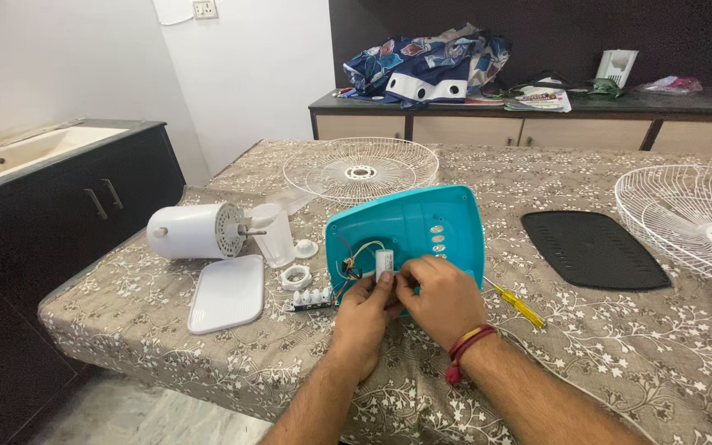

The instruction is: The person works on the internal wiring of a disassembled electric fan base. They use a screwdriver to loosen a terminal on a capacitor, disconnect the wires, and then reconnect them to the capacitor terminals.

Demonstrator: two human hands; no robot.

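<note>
Hands meet at the centre of the frame, over the teal housing (422,222) that stands tilted on the table (620,346). Our left hand (364,317) and right hand (442,297) both pinch the small white capacitor (384,262) with fingertips closed on it; coloured wires (352,264) run from it into the housing. Just left of the hands lie a white switch block (311,298), a ring (296,277) and a flat white cover (228,292). The white motor (195,231) lies further left. A yellow screwdriver (517,303) rests right of our wrist, a black plate (593,249) beyond it.
</note>
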